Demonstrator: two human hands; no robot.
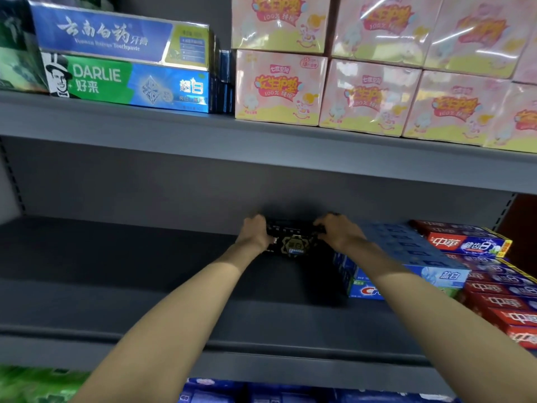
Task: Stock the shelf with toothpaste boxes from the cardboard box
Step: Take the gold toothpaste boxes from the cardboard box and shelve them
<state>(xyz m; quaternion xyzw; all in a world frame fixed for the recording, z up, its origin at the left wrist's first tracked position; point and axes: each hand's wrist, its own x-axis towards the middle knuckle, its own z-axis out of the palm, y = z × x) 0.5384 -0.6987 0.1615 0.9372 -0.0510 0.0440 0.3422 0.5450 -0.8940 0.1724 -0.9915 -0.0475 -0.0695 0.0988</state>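
We are reaching both arms deep into a grey shelf (145, 271). Our left hand (254, 232) and right hand (338, 231) are each gripping one end of a black toothpaste box (293, 242), its long axis running left to right between them, near the back wall. Stacked blue toothpaste boxes (406, 257) are sitting just beside it on the right.

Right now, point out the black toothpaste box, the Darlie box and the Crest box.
black toothpaste box (294, 243): head view, gold emblem on its front.
Darlie box (128, 82): head view, middle of its front face.
Crest box (366, 291): head view, red logo.
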